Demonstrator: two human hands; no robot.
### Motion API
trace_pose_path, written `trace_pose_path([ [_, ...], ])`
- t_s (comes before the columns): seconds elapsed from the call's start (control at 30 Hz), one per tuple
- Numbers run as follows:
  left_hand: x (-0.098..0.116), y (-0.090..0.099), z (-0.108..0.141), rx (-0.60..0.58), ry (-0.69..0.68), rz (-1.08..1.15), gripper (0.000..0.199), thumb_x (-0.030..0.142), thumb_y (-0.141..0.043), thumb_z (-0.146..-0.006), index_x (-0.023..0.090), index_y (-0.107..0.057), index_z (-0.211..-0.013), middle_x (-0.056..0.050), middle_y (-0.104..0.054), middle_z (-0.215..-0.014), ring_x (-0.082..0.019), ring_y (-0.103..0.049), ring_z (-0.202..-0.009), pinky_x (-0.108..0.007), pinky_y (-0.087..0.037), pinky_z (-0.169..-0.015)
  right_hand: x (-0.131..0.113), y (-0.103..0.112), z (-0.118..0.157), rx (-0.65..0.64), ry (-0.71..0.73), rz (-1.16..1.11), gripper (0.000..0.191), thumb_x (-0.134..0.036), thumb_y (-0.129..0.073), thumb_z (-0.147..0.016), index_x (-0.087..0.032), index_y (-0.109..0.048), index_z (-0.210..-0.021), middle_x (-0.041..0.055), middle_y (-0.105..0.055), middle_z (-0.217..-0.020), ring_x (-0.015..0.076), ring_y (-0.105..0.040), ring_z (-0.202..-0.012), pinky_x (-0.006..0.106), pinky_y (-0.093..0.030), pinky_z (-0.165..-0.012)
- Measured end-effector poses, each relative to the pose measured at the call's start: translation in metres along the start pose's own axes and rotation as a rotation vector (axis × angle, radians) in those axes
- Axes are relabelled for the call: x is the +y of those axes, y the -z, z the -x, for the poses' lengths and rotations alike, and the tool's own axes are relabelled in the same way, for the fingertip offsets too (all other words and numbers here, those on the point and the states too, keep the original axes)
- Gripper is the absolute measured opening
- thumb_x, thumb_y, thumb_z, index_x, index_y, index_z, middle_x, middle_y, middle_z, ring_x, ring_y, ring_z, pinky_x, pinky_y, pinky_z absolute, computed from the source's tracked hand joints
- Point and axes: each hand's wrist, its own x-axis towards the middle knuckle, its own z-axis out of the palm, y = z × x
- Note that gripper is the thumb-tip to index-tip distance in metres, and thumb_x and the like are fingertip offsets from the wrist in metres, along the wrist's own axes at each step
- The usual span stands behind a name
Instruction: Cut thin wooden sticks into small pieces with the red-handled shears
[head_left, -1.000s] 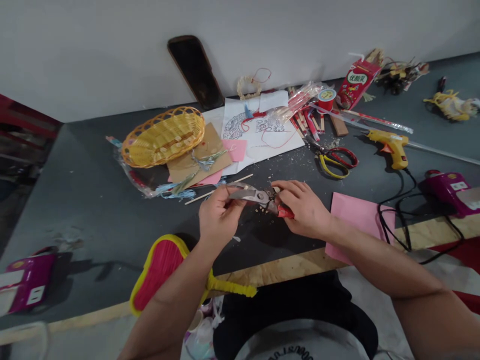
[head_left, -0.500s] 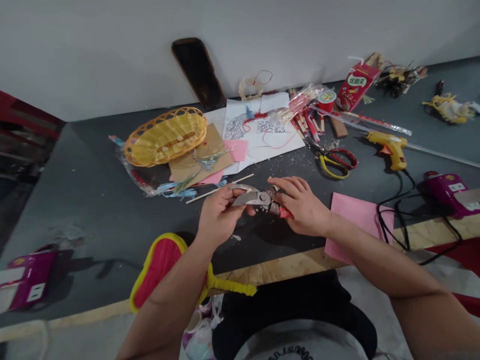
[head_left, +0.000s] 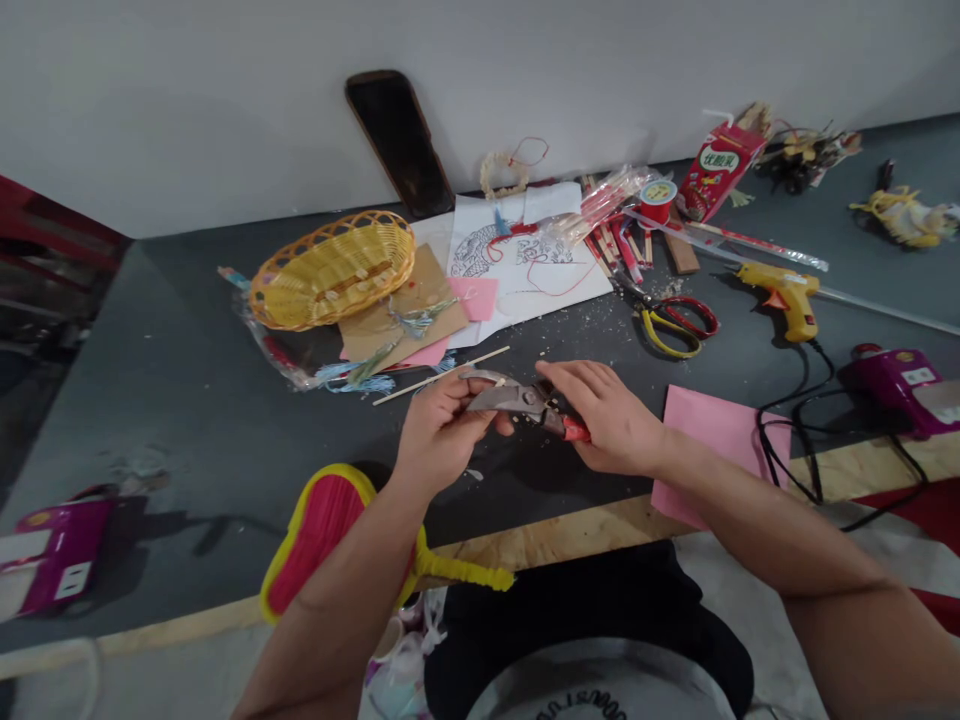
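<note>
My right hand is wrapped round the red handles of a pair of pruning shears, whose metal blades point left. At the blades, the fingers of my left hand are pinched together. A tiny pale bit shows between the blades by those fingertips; its kind is too small to make out. Just beyond my left hand lies a thin pale stick. Below my left forearm is a red panel with a fuzzy yellow rim and handle, partly covered by the arm.
A yellow woven basket sits behind on brown card with tassels. Scissors, a yellow glue gun with a black cord, and pink paper lie to the right. A phone leans on the wall. Pale crumbs dot the table.
My right hand and the shears' handles have shifted very slightly right and down, the fingers a little more curled. My left hand stays at the blades.
</note>
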Motion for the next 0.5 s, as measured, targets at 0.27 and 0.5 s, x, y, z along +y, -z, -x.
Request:
trace_pose_path([
  [0.27,-0.0035,-0.0033,0.0025,0.005,0.0,-0.025,0.014,0.025,-0.063,-0.086,0.017,-0.072,-0.093,0.0,-0.065,-0.057,-0.007,-0.044,-0.04,-0.019,-0.032,-0.041,-0.0109,0.0093,-0.0012,-0.114,-0.129,0.072,0.067,-0.011,-0.053,-0.075,-0.016,-0.046,-0.141,0.0163,-0.061,-0.128,0.0314,-0.057,-0.115,0.049,-0.047,-0.093],
  [0.5,0.0029,-0.0063,0.0005,0.156,-0.133,-0.228,0.011,0.029,-0.069,-0.084,0.018,-0.07,-0.088,0.002,-0.065,-0.059,-0.008,-0.051,-0.044,-0.019,-0.038,-0.045,-0.0038,0.0018,0.0001,-0.004,-0.145,0.027,0.065,-0.008,-0.055,-0.072,-0.017,-0.046,-0.136,0.0157,-0.062,-0.133,0.031,-0.056,-0.12,0.047,-0.045,-0.097],
])
